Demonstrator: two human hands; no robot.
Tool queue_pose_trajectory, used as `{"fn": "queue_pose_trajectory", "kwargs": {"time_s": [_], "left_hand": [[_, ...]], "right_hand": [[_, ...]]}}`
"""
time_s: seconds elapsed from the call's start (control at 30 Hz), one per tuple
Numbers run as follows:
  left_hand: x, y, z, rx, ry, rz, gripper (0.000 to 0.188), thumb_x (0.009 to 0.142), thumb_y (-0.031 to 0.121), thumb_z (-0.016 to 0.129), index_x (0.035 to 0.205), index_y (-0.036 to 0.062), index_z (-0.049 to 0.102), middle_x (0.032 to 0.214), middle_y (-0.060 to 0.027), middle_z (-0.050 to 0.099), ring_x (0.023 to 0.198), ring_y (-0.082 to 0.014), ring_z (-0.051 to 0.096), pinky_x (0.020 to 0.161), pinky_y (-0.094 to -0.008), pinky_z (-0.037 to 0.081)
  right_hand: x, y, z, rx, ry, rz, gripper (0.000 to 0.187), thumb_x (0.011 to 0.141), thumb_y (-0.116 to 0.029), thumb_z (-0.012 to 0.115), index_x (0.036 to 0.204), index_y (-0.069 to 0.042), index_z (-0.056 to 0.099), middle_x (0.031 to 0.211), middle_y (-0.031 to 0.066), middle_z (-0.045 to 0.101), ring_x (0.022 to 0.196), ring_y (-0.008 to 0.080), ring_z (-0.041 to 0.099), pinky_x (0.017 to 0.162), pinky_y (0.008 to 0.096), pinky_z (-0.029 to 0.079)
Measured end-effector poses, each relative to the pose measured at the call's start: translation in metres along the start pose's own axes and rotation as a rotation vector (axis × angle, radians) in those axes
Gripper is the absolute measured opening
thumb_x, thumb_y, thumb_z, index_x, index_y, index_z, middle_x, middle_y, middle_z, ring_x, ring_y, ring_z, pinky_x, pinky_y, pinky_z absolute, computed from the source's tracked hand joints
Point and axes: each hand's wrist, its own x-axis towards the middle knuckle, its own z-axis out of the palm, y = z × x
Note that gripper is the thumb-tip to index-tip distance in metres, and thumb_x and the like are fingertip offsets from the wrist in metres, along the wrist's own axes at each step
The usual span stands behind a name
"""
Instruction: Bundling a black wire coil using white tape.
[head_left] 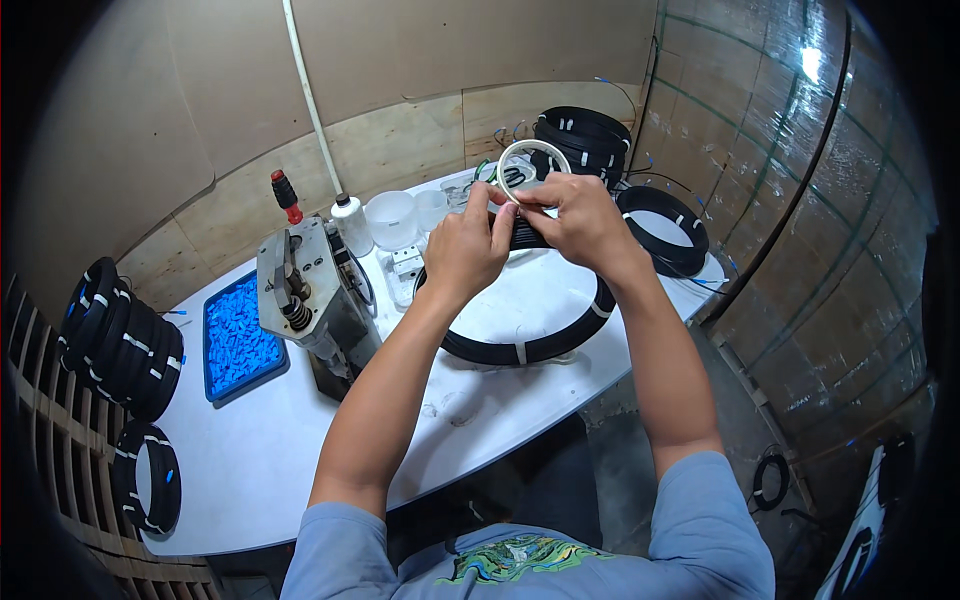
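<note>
A coil of black cable (572, 338) lies on the white table in front of me, with a pale tape band around its near side. At its far side my left hand (466, 248) is closed, thumb and fingers pinched together against the cable. My right hand (585, 228) is closed too, its fingers at a cream-coloured roll of tape (531, 146) standing on edge above the coil. Both thumbs meet at the roll's lower edge. What the left fingertips pinch seems to be the tape's end, though the hands partly hide it.
Left of the coil stand a metal bench press (305, 262), a white bottle (351, 222) and a translucent tub (391, 216). A blue tray (208, 350) holds many small blue pieces. Stacked black coils (125, 340) sit at far left, others (585, 135) at the back right. Wrapped cartons (790, 200) line the right.
</note>
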Motion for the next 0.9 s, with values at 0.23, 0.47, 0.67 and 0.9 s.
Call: {"fn": "queue_pose_trajectory", "kwargs": {"time_s": [0.23, 0.47, 0.67, 0.9], "left_hand": [[0.002, -0.006, 0.005, -0.01, 0.036, 0.008, 0.021, 0.096, 0.032, 0.055, 0.103, 0.0116, 0.054, 0.066, -0.0184, 0.066, 0.064, -0.0432, 0.065, 0.058, -0.0549, 0.049], [0.002, -0.002, 0.002, -0.039, 0.04, -0.013, 0.018, 0.095, 0.027, 0.054, 0.099, 0.0094, 0.055, 0.067, -0.0201, 0.066, 0.065, -0.0442, 0.064, 0.059, -0.0548, 0.049], [0.002, -0.004, 0.003, -0.035, 0.063, -0.011, 0.018, 0.093, 0.026, 0.055, 0.099, 0.0093, 0.056, 0.068, -0.0197, 0.067, 0.065, -0.0435, 0.065, 0.06, -0.0535, 0.05], [-0.001, 0.003, -0.001, -0.111, 0.081, -0.075, 0.016, 0.092, 0.026, 0.058, 0.097, 0.0103, 0.059, 0.071, -0.0153, 0.07, 0.064, -0.0385, 0.067, 0.06, -0.0496, 0.052]], "right_hand": [[0.01, -0.001, -0.009, 0.009, -0.178, -0.007, 0.021, 0.078, -0.009, 0.07, 0.099, -0.003, 0.074, 0.089, 0.0158, 0.071, 0.079, 0.0327, 0.067, 0.074, 0.0377, 0.054], [0.01, 0.005, -0.007, 0.077, -0.196, -0.035, 0.021, 0.079, -0.01, 0.069, 0.099, -0.002, 0.074, 0.088, 0.0153, 0.07, 0.081, 0.0326, 0.067, 0.076, 0.0377, 0.053], [0.012, 0.007, -0.007, 0.021, -0.207, -0.043, 0.021, 0.08, -0.011, 0.069, 0.099, -0.003, 0.074, 0.087, 0.0154, 0.069, 0.08, 0.033, 0.066, 0.075, 0.0384, 0.053], [0.005, 0.002, -0.003, 0.088, -0.133, -0.027, 0.02, 0.079, -0.011, 0.07, 0.098, -0.004, 0.074, 0.086, 0.0154, 0.07, 0.078, 0.0324, 0.067, 0.073, 0.0388, 0.053]]}}
